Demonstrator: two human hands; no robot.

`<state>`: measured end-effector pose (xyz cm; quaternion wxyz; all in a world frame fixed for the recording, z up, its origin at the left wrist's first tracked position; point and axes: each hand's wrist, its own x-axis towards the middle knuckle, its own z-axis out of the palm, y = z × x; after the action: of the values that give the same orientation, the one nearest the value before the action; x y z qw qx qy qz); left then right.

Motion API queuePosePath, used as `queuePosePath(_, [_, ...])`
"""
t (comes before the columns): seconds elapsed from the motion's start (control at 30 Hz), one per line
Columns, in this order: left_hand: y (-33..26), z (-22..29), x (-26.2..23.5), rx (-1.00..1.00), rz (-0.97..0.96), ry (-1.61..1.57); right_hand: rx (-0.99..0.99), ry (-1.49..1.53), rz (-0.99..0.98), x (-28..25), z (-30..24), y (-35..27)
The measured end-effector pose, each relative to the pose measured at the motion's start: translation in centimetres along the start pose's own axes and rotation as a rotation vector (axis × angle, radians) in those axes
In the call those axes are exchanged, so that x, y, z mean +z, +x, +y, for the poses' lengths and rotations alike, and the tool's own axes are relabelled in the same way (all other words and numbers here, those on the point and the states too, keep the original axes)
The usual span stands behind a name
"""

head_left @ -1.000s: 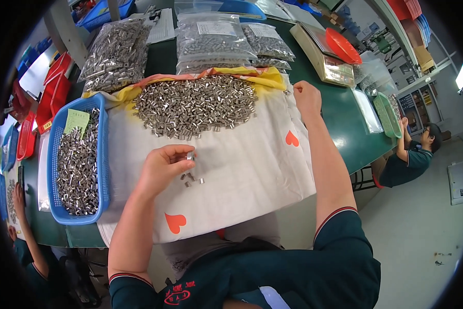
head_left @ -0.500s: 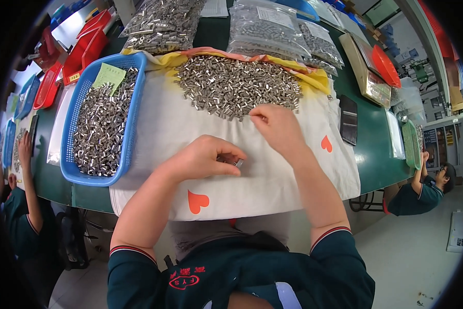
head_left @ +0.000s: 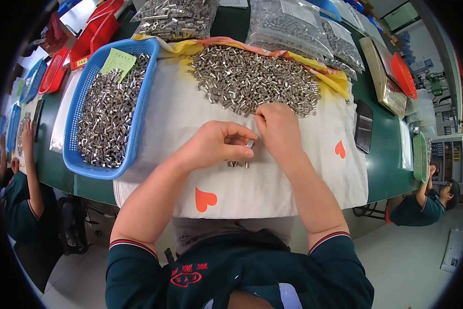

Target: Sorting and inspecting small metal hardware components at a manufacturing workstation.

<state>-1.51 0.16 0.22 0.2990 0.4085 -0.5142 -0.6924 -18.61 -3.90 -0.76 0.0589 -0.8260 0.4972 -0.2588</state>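
Loose pieces (head_left: 246, 165): on the cloth (head_left: 257, 195), at the left hand's 4 o'clock.
Left hand (head_left: 211, 144): pinching a silver piece (head_left: 250, 143).
Right hand (head_left: 279, 129): has come in from the cloth's 2 o'clock edge, now beside that piece; fingers curled, cannot tell if pinching anything.
Work spot: now shared by both hands.
Pile (head_left: 257, 77): beyond, 1 o'clock.

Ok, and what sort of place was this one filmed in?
Probably a factory workshop: a heap of small metal cylinders lies on a white cloth, clear bags of metal parts stand behind it, and co-workers wear similar dark shirts.
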Motion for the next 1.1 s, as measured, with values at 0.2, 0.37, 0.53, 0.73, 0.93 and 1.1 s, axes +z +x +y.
queuePosePath(0.2, [0.5,-0.6,-0.5,0.066,0.046,-0.135,-0.033,-0.050,-0.040,-0.4,0.5,-0.3])
queuePosePath(0.37, [0.2,-0.1,-0.6,0.079,0.126,-0.252,0.220,0.641,-0.191,-3.6,-1.1,-0.5])
queuePosePath(0.53, [0.4,-0.3,-0.9,0.081,0.096,-0.253,0.285,0.898,-0.263,-3.6,-1.8,-0.9])
queuePosePath(0.73, [0.5,-0.3,-0.5,0.120,0.175,-0.189,-0.145,0.402,0.090,-2.6,-2.2,-1.4])
queuePosePath(0.93, [0.5,-0.6,-0.8,0.094,0.149,-0.192,-0.027,0.563,-0.017,-2.9,-1.8,-1.3])
queuePosePath(1.1, [0.6,-0.1,-0.5,0.022,0.099,-0.158,0.109,0.722,-0.263,-3.5,-0.8,-1.0])
